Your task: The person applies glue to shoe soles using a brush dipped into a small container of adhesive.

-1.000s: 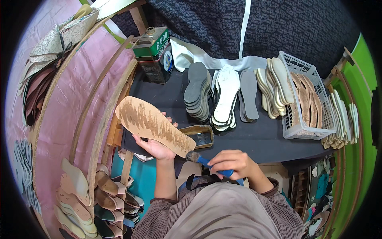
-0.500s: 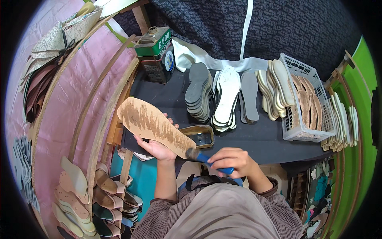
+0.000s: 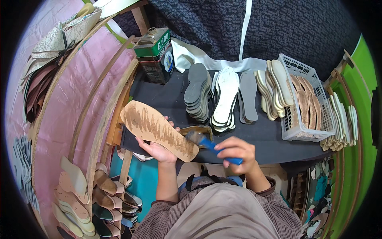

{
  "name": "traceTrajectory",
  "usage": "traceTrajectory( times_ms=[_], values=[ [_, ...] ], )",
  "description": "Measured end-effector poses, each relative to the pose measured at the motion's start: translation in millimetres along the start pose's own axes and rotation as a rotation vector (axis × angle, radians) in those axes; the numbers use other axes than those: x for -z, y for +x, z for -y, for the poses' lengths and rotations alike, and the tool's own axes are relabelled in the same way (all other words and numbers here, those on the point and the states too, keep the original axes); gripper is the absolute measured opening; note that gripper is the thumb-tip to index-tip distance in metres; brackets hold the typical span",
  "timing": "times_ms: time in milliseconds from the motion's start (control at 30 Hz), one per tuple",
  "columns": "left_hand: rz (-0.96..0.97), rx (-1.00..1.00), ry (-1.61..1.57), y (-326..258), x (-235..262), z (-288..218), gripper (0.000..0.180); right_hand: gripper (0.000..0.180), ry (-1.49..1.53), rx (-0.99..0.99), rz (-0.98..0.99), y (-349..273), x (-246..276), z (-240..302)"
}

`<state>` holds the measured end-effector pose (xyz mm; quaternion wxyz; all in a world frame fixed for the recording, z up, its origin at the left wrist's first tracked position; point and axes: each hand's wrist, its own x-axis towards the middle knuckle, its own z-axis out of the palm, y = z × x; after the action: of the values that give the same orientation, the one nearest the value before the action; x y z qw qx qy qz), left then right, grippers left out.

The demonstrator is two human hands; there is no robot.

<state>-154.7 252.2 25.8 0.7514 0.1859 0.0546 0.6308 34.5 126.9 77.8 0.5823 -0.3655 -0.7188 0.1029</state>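
Observation:
My left hand [image 3: 160,151] holds a tan shoe insole [image 3: 137,113] from beneath, its broad end pointing up and left. Brown streaks of wet-looking glue cover much of the insole's upper face. In my right hand [image 3: 238,153] is a brush [image 3: 215,147] with a blue handle, gripped near the handle's end. The bristles are at the narrow end of the insole, over the near left part of a small glue-stained tray [image 3: 210,133]; whether they touch either one I cannot tell. Part of the tray is hidden behind the brush and the insole.
Stacks of grey insoles [image 3: 197,75], white insoles [image 3: 227,85] and cream insoles [image 3: 278,79] stand along the table's back. A white plastic crate [image 3: 308,135] with tan insoles is at the right. A green and black metal can [image 3: 154,59] stands back left. Shelves of shoe parts flank me.
The brush has left the insole's narrow end and moved up to the tray's side, my right hand shifting slightly right. The insole has moved a little right and down.

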Motion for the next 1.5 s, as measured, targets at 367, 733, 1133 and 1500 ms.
traceTrajectory(
  times_ms=[367,733,1133,1500],
  values=[
    [-0.004,0.0,-0.015,-6.0,0.9,-2.1,0.081,0.027,-0.03,-0.375,0.137,-12.5,-29.6,-40.5],
    [0.003,0.061,-0.031,-5.7,-17.5,12.7,0.08,0.047,-0.197,-0.421,0.396,-20.0,2.2,-32.0],
    [0.278,-0.011,-0.021,-37.0,-63.7,53.8,0.086,0.08,-0.205,-0.178,0.221,-8.6,11.2,10.4],
    [0.301,0.083,0.07,-85.7,-94.8,134.8,0.066,0.085,-0.251,-0.319,0.054,-43.6,101.2,27.6]
  ],
)
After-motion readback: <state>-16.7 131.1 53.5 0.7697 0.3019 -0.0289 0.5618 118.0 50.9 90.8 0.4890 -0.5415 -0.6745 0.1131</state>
